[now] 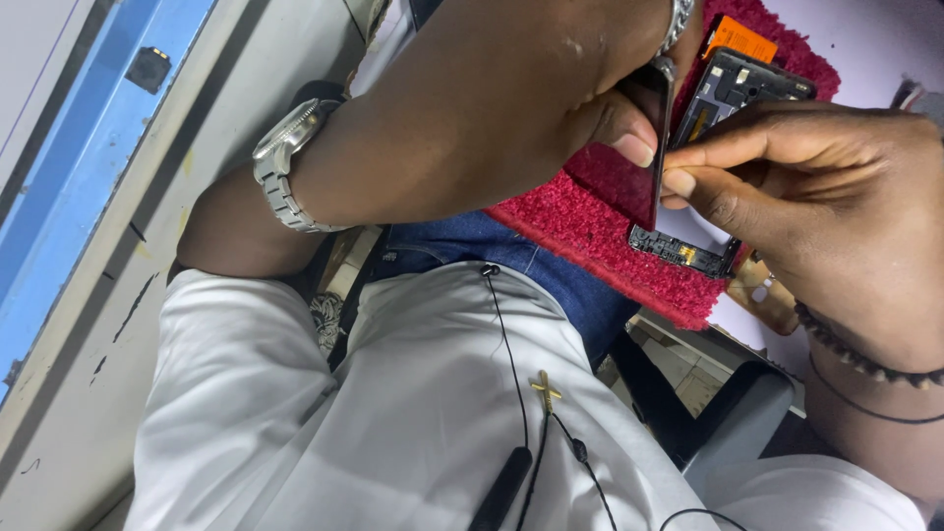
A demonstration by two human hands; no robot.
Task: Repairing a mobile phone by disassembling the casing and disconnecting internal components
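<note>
In the head view, looking down over a white shirt (413, 393) and blue jeans (521, 261), both hands are working at the upper right of the frame over a red towel (590, 221). The left hand (551, 88), coming in from the upper centre with a metal wristwatch (285, 162) on its wrist, is pinching a thin dark screen panel (657, 147) edge-on, thumb pressing against its face, its grip closed on the panel. The right hand (816, 187), entering from the right edge with a beaded bracelet (855, 359) at the wrist, is closing its fingertips on the same panel's edge from the other side. Just behind the panel, an opened phone frame (713, 108) is lying on the towel, its inner boards showing, with an orange part (739, 37) at its top end. The panel is likely to be light, stiff and brittle, with a slick glass face, so holding it by the edges rather than flexing its middle seems wisest. A black earphone cable (511, 354) is hanging down the shirt.
</note>
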